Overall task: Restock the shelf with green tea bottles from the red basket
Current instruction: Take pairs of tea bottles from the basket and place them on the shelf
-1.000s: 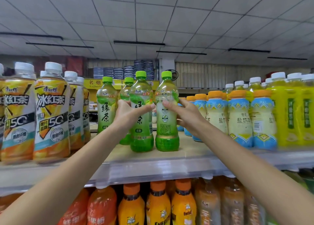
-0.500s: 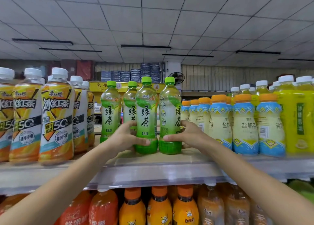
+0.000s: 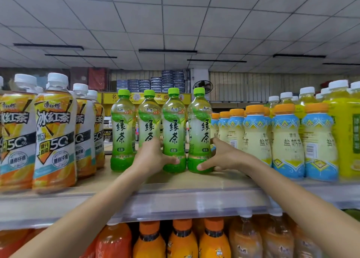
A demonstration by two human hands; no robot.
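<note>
Left hand (image 3: 153,158) wrapped low around third green tea bottle (image 3: 174,133); right hand (image 3: 224,156) likewise gripping fourth bottle (image 3: 199,133). Both upright on shelf (image 3: 175,197), mid-depth. Best to seat bases flat, align labels forward, release gently. Red basket out of view.

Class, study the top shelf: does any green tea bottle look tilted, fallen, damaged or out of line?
Nothing stands out. Four green tea bottles stand upright, caps on, labels forward. The left hand grips the third bottle low down, and the right hand grips the fourth bottle. No spill shows on the shelf.
</note>
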